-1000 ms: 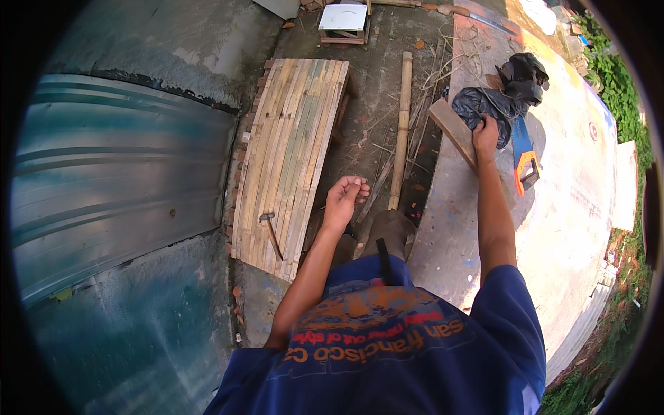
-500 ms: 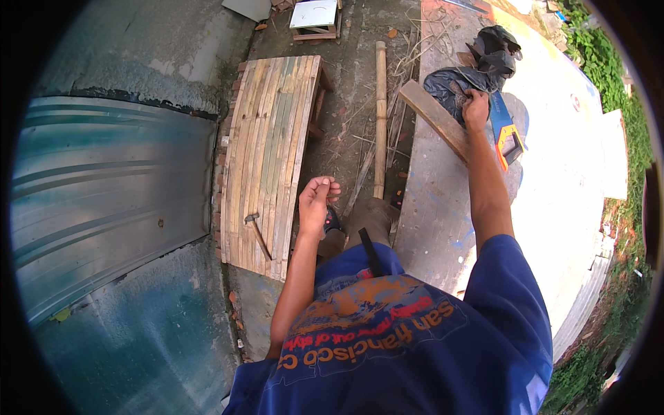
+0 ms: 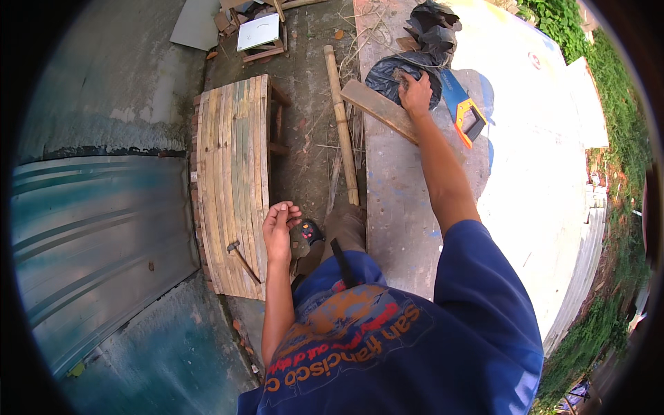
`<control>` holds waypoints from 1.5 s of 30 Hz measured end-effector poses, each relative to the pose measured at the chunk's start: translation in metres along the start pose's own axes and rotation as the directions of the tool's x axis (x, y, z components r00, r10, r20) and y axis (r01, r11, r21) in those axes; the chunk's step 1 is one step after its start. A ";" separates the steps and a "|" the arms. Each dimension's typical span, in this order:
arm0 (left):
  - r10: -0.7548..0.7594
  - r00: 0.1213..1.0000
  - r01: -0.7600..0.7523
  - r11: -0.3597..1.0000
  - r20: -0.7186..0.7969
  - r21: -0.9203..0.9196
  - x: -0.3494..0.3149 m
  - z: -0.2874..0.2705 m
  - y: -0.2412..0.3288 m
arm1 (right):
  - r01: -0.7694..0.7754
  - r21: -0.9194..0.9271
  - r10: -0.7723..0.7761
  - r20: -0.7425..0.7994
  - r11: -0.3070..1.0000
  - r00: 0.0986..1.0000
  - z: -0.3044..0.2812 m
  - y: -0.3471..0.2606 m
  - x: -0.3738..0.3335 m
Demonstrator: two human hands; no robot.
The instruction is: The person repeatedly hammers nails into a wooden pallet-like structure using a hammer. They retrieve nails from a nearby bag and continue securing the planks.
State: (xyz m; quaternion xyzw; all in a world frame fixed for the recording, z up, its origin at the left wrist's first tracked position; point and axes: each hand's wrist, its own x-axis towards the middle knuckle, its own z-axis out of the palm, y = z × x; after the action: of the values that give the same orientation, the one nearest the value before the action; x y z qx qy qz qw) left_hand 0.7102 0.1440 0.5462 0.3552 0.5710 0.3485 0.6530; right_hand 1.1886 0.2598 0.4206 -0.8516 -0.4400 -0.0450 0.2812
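My right hand point(image 3: 415, 95) reaches into a black plastic bag point(image 3: 382, 75) on the board-topped surface, its curled fingertips over brownish contents too small to make out. Under that wrist a wooden plank point(image 3: 379, 111) lies aslant. A handsaw point(image 3: 462, 104) with a blue blade and an orange-black handle rests just right of the bag. My left hand point(image 3: 279, 232) is raised beside the bamboo-slat bench point(image 3: 232, 149), thumb and fingers pressed together; what they hold, if anything, is hidden. On the near part of the bench lies a hammer point(image 3: 243, 261), which neither hand touches.
A bamboo pole point(image 3: 341, 121) lies on the ground between the bench and the board surface point(image 3: 398, 200). Farther off stands a small white-topped stool point(image 3: 259, 34) near scrap wood. A metal sheet wall point(image 3: 104, 221) closes off the left side; bright sun falls on the right.
The whole view has shifted, so things sit farther left. My right hand's fingers have shifted within the bag's opening. My left hand remains raised near the bench.
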 end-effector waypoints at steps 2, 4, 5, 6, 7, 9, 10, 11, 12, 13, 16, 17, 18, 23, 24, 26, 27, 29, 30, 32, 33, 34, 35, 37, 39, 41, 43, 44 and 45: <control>-0.006 1.000 0.007 1.000 -0.024 0.018 -0.002 -0.001 -0.001 | -0.010 -0.037 0.011 0.019 0.999 1.000 0.007 -0.001 0.002; 0.005 1.000 -0.005 1.000 -0.009 0.002 -0.003 -0.002 -0.003 | -0.045 -0.062 0.044 -0.012 0.997 0.999 0.012 -0.003 0.005; 0.005 1.000 -0.005 1.000 -0.012 0.001 -0.004 -0.003 -0.003 | -0.059 -0.067 0.057 -0.027 0.996 0.998 0.014 -0.005 0.007; -0.001 1.000 0.001 1.000 -0.026 0.011 -0.005 -0.003 -0.004 | -0.092 -0.086 0.090 -0.023 0.992 0.996 0.016 -0.005 0.008; 0.003 1.000 -0.003 1.000 -0.017 0.009 -0.005 -0.004 -0.004 | -0.112 -0.067 0.110 -0.039 0.991 0.993 0.017 -0.006 0.010; 0.006 1.000 -0.006 1.000 -0.011 0.023 -0.006 -0.006 -0.005 | -0.110 -0.076 0.108 -0.040 0.991 0.993 0.017 -0.006 0.014; 0.007 1.000 -0.007 1.000 -0.016 0.015 -0.007 -0.007 -0.006 | -0.120 -0.086 0.118 -0.030 0.989 0.993 0.018 -0.005 0.015; 0.005 1.000 -0.005 1.000 -0.018 0.013 -0.008 -0.008 -0.007 | -0.114 -0.089 0.114 0.001 0.990 0.993 0.018 -0.004 0.018; 0.003 1.000 -0.003 1.000 -0.019 0.013 -0.009 -0.009 -0.007 | -0.105 -0.095 0.106 0.002 0.990 0.994 0.018 -0.003 0.020; 0.002 1.000 -0.001 1.000 -0.029 0.007 -0.010 -0.010 -0.008 | -0.090 -0.099 0.091 0.004 0.991 0.996 0.018 -0.002 0.023; -0.011 0.998 0.009 1.000 -0.066 -0.023 -0.019 -0.016 -0.012 | -0.062 -0.135 0.065 0.022 0.989 0.998 0.021 0.001 0.026; -0.015 0.997 0.012 0.999 -0.076 -0.031 -0.021 -0.018 -0.014 | -0.053 -0.167 0.056 0.014 0.985 0.998 0.022 0.003 0.026; -0.025 0.995 0.023 0.999 -0.096 -0.029 -0.024 -0.021 -0.015 | -0.057 -0.202 0.066 0.038 0.978 0.997 0.024 0.003 0.027; -0.020 0.990 0.013 0.999 -0.140 -0.048 -0.030 -0.037 -0.011 | -0.126 0.028 0.123 0.074 0.992 0.990 0.023 0.015 0.028; -0.022 0.988 0.016 0.999 -0.152 -0.042 -0.030 -0.039 -0.010 | -0.117 0.043 0.114 0.078 0.992 0.990 0.020 0.018 0.029; -0.001 0.991 -0.006 0.999 -0.133 -0.054 -0.027 -0.040 -0.005 | -0.089 0.110 0.086 0.034 0.990 0.996 0.012 0.022 0.033; -0.013 0.987 0.008 0.999 -0.160 -0.034 -0.027 -0.042 -0.002 | -0.070 0.162 0.072 -0.002 0.984 0.997 0.005 0.022 0.033; 0.029 0.991 -0.038 0.997 -0.133 -0.072 -0.027 -0.042 0.004 | -0.010 0.235 0.055 -0.189 0.972 0.980 -0.005 0.007 0.031; 0.020 0.987 -0.031 0.997 -0.161 -0.067 -0.029 -0.043 0.007 | 0.007 0.250 0.072 -0.303 0.968 0.950 -0.013 -0.003 0.021; 0.081 0.984 -0.097 0.990 -0.160 -0.098 -0.036 -0.046 0.013 | 0.024 0.251 0.092 -0.438 0.968 0.894 -0.031 -0.038 -0.010; 0.094 0.980 -0.114 0.988 -0.177 -0.108 -0.040 -0.049 0.015 | 0.015 0.398 0.167 -0.419 0.917 0.892 -0.039 -0.064 -0.031; 0.125 0.973 -0.149 0.982 -0.193 -0.116 -0.047 -0.052 0.016 | 0.057 0.534 0.202 -0.414 0.844 0.888 -0.047 -0.092 -0.058; 0.133 0.958 -0.168 0.978 -0.252 -0.123 -0.055 -0.055 0.016 | -0.020 0.647 0.241 -0.255 0.762 0.936 -0.052 -0.124 -0.089; 0.165 0.902 -0.237 0.962 -0.400 -0.136 -0.075 -0.062 0.012 | -0.234 0.800 0.189 0.152 0.553 0.970 -0.062 -0.194 -0.157; 0.145 0.814 -0.290 0.940 -0.563 -0.177 -0.097 -0.069 0.003 | -0.616 0.782 -0.036 0.622 0.096 0.783 -0.065 -0.273 -0.240; 0.129 0.739 -0.333 0.923 -0.661 -0.192 -0.117 -0.084 -0.010 | -0.800 0.568 -0.329 0.806 0.192 0.493 -0.083 -0.334 -0.317; 0.169 0.653 -0.426 0.888 -0.739 -0.173 -0.134 -0.105 -0.025 | -0.870 0.423 -0.547 0.804 0.254 0.231 -0.108 -0.373 -0.375; 0.151 0.606 -0.445 0.878 -0.781 -0.176 -0.145 -0.113 -0.034 | -0.872 0.377 -0.589 0.797 0.313 0.133 -0.120 -0.387 -0.398; 0.174 0.560 -0.499 0.852 -0.810 -0.162 -0.159 -0.121 -0.043 | -0.856 0.353 -0.608 0.791 0.378 0.058 -0.130 -0.396 -0.416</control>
State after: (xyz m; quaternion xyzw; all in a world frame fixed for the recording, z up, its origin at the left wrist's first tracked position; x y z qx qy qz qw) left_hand 0.5757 -0.0067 0.5767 0.1449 0.6355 0.6880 0.3192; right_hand 0.6509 0.0715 0.5692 -0.3462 -0.3183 0.8273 0.3073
